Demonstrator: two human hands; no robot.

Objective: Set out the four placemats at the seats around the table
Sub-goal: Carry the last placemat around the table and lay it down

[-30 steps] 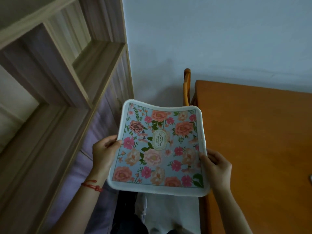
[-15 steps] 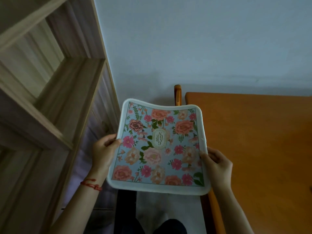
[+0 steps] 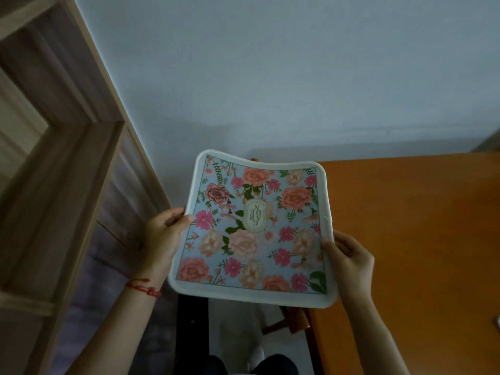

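A floral placemat [image 3: 254,228] with a white border and a pale blue middle hangs in the air in front of me, sagging slightly along its far edge. My left hand [image 3: 162,234] grips its left edge, thumb on top. My right hand [image 3: 349,255] grips its right edge the same way. The mat sits just left of the orange wooden table [image 3: 411,239], overlapping the table's left edge. Whether more mats lie under the top one I cannot tell.
A wooden shelf unit [image 3: 54,185] stands at the left against the pale wall. Part of a wooden chair [image 3: 292,320] shows below the mat beside the table's left side. A small object [image 3: 497,322] pokes in at the table's right edge.
My view has swung right: the shelf unit has slid left and more of the table shows. Both hands keep the same hold on the mat.
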